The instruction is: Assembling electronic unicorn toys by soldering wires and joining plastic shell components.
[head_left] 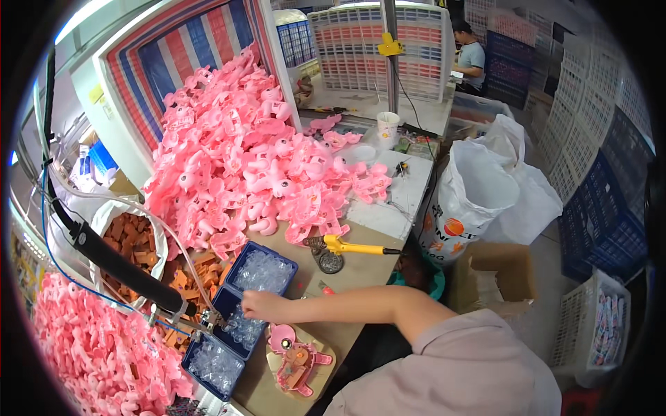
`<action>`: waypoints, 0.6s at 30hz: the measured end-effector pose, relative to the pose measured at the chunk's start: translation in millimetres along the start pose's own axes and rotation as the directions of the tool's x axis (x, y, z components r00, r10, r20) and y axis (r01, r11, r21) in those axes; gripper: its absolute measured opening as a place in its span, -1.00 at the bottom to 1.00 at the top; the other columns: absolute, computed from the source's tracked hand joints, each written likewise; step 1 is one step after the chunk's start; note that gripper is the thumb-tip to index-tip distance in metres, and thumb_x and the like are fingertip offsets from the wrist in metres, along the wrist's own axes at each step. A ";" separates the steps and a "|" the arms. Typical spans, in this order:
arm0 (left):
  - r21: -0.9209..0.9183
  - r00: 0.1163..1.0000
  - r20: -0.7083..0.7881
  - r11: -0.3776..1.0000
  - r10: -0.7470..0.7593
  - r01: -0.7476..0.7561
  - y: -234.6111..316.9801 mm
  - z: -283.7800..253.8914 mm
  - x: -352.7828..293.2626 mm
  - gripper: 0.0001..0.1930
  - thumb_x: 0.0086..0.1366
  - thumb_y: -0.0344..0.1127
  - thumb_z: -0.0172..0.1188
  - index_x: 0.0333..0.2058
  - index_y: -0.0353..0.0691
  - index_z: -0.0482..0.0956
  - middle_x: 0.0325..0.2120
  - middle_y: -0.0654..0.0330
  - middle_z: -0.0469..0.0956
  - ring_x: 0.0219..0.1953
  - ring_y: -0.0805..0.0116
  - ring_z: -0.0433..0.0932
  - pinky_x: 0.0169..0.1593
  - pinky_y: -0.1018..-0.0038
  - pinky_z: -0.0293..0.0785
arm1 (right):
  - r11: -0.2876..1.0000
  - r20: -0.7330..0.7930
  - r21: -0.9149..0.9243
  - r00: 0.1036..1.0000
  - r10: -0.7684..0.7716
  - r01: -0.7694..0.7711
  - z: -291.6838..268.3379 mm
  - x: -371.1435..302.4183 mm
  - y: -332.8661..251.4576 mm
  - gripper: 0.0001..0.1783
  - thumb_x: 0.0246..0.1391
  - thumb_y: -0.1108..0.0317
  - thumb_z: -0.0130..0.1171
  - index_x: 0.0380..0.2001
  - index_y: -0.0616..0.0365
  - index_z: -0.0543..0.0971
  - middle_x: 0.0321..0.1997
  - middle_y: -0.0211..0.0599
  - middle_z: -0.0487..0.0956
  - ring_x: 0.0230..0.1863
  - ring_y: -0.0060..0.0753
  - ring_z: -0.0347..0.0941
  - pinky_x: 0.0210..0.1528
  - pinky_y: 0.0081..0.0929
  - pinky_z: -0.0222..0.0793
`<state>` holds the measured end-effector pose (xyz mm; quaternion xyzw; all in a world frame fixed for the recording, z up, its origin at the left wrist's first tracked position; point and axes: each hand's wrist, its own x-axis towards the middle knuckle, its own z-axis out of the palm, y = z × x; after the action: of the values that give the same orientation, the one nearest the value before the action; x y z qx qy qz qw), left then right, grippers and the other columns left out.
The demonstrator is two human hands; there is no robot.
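My right hand (259, 306) is over the middle one of the blue bins (225, 305), its fingers curled closed at the clear plastic pieces (243, 331) there. Whether a small piece is between the fingertips cannot be made out. Just below the hand, a hollow pink toy half (283, 338) rests in a tan holder (322, 374), with an orange-brown part (297, 358) set inside it. Similar clear pieces fill the blue bins on either side. My left hand is out of view.
Pink toy parts (229, 159) are heaped behind the bins. Orange-brown blocks (128, 239) fill a white sack at left. A black tool arm (125, 263) slants toward the bins. A yellow-handled tool (361, 248) rests on a stand. A carton (499, 277) stands at right.
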<state>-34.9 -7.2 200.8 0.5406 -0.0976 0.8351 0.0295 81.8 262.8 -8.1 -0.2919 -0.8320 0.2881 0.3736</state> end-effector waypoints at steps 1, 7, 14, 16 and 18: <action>-0.018 1.000 0.004 1.000 0.015 -0.015 -4.3 1.8 -1.6 -0.81 0.27 -0.26 -0.08 -0.21 -0.19 0.40 -0.45 0.29 0.48 -0.45 0.45 0.38 -0.16 0.33 0.26 | 0.996 -0.001 0.074 0.998 0.059 -0.058 -12.5 -17.5 -2.7 -0.78 0.05 0.24 0.15 -0.43 0.20 0.49 -0.35 -0.20 0.42 -0.25 -0.13 0.43 -0.18 -0.28 0.36; -0.167 0.996 0.047 0.984 0.076 -0.067 -39.7 20.0 -6.6 -0.80 0.27 -0.30 -0.04 -0.17 -0.23 0.40 -0.39 0.21 0.49 -0.37 0.37 0.40 -0.10 0.29 0.27 | 0.922 -0.150 0.308 0.945 0.290 -0.234 -58.2 -87.6 -32.8 -0.72 -0.01 0.39 0.16 -0.19 0.24 0.54 -0.19 -0.10 0.49 -0.16 -0.16 0.48 -0.10 -0.32 0.40; -0.377 0.988 0.061 0.920 0.139 -0.106 -90.4 72.8 -18.1 -0.77 0.27 -0.33 0.00 -0.13 -0.27 0.41 -0.32 0.12 0.50 -0.28 0.28 0.43 -0.05 0.25 0.28 | 0.908 -0.141 0.392 0.966 0.218 -0.148 -61.2 -75.8 -45.5 -0.59 0.01 0.42 0.13 -0.02 0.26 0.49 -0.12 -0.09 0.54 -0.13 -0.17 0.52 -0.06 -0.36 0.43; -0.407 0.984 0.063 0.905 0.166 -0.126 -103.3 81.8 -21.7 -0.76 0.27 -0.34 0.01 -0.12 -0.29 0.41 -0.30 0.10 0.50 -0.25 0.25 0.43 -0.03 0.24 0.28 | 0.853 -0.126 0.490 0.954 0.273 -0.179 -58.4 -76.3 -51.1 -0.60 0.00 0.42 0.14 -0.03 0.26 0.49 -0.14 -0.12 0.56 -0.18 -0.25 0.54 -0.10 -0.40 0.45; -0.419 0.980 0.069 0.897 0.189 -0.144 -114.9 86.4 -25.0 -0.76 0.27 -0.36 0.02 -0.10 -0.30 0.41 -0.28 0.07 0.50 -0.22 0.22 0.44 -0.01 0.22 0.28 | 0.874 -0.121 0.469 0.971 0.208 -0.129 -53.8 -75.5 -50.9 -0.61 0.01 0.41 0.15 -0.05 0.27 0.50 -0.14 -0.12 0.56 -0.18 -0.34 0.54 -0.13 -0.43 0.46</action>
<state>70.8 89.8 227.4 0.5561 -0.3185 0.7648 0.0658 152.0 190.1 23.0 -0.2904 -0.6773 0.4820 0.4739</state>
